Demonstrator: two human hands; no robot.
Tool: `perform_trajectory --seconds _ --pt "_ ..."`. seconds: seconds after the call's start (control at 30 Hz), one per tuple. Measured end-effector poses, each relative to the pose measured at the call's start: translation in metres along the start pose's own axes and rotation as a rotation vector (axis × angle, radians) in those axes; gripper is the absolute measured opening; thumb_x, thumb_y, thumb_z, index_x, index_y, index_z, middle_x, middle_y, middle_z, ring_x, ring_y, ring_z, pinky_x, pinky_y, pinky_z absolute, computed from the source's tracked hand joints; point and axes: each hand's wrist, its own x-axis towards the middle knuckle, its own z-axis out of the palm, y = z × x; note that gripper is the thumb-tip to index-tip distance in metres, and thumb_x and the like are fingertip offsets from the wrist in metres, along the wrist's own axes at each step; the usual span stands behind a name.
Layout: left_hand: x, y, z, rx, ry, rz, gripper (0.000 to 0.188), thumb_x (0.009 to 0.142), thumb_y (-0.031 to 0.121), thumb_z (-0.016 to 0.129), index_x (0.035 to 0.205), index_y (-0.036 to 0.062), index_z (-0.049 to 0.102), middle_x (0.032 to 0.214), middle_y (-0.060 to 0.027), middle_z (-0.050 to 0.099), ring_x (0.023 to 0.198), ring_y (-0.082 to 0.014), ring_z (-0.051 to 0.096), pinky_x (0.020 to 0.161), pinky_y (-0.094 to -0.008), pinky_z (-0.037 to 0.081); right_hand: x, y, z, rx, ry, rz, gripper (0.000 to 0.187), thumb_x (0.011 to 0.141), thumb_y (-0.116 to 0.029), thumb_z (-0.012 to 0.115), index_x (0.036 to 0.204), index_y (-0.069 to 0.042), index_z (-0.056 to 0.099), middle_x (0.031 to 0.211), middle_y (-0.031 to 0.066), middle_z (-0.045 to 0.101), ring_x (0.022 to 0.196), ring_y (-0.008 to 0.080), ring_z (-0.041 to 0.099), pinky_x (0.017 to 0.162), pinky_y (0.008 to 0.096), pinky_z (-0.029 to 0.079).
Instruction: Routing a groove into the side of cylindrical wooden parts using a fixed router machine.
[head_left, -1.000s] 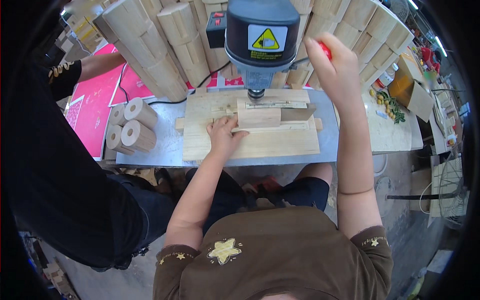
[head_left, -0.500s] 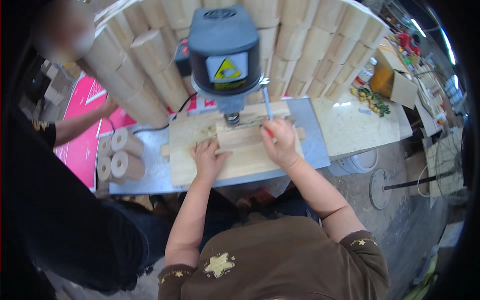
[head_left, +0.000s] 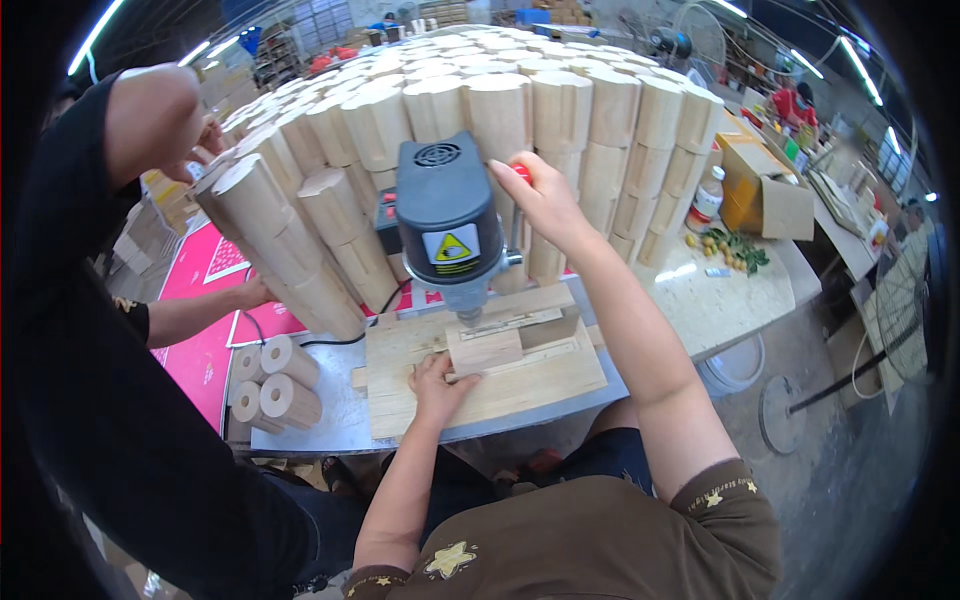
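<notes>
A wooden block (head_left: 486, 350) lies in a plywood jig (head_left: 500, 393) under the drill press (head_left: 447, 215). My left hand (head_left: 440, 390) grips the block's left end, fingers bent at its side and the thumb along its front edge. The press's chuck (head_left: 466, 302) is just above the block; the drill tip cannot be made out. My right hand (head_left: 543, 205) is raised beside the motor housing, closed around the red knob (head_left: 522, 173) of the feed lever.
Stacked wooden cylinders (head_left: 500, 110) wall off the back. Several short drilled cylinders (head_left: 290, 400) stand at left. A co-worker's hand (head_left: 253, 292) touches the stack's left side. At right are a cardboard box (head_left: 775, 195), a bottle (head_left: 707, 198) and fruit with leaves (head_left: 730, 247).
My right hand has risen with the lever knob from low over the jig to beside the motor. My left hand stays at the block. The view has tilted up.
</notes>
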Motion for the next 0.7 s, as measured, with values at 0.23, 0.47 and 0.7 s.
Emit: perform_trajectory --seconds 0.23,0.47,0.7 --pt "0.005 -0.002 0.002 -0.199 -0.002 -0.100 0.040 0.056 0.022 0.081 0.092 0.0141 0.065 0.087 -0.0025 0.055 0.086 -0.0205 0.054 0.090 -0.0387 0.029 -0.097 0.092 -0.025 -0.155 -0.606 0.041 0.048 0.081 -0.031 0.065 0.114 0.001 0.053 0.096 0.0126 0.062 0.087 0.0190 0.058 0.079 0.0321 0.045" --pt "-0.032 0.013 -0.056 -0.261 -0.046 0.211 0.033 0.056 0.013 0.082 0.082 0.0044 0.063 0.079 -0.0025 0.053 0.073 -0.0142 0.052 0.068 -0.0274 0.043 -0.158 0.086 -0.042 -0.114 -0.585 0.233 0.030 0.073 -0.011 0.072 0.099 0.002 0.062 0.084 0.0101 0.064 0.078 0.0179 0.059 0.071 0.0289 0.046" --pt "-0.058 0.031 -0.136 -0.907 0.130 -0.391 0.018 0.073 0.014 0.072 0.074 -0.0001 0.061 0.070 -0.0016 0.058 0.059 -0.0061 0.054 0.050 -0.0206 0.042 -0.196 0.065 -0.075 0.114 -0.531 0.417 0.022 0.071 -0.001 0.070 0.092 0.000 0.064 0.082 0.0060 0.060 0.079 0.0151 0.056 0.072 0.0268 0.044"
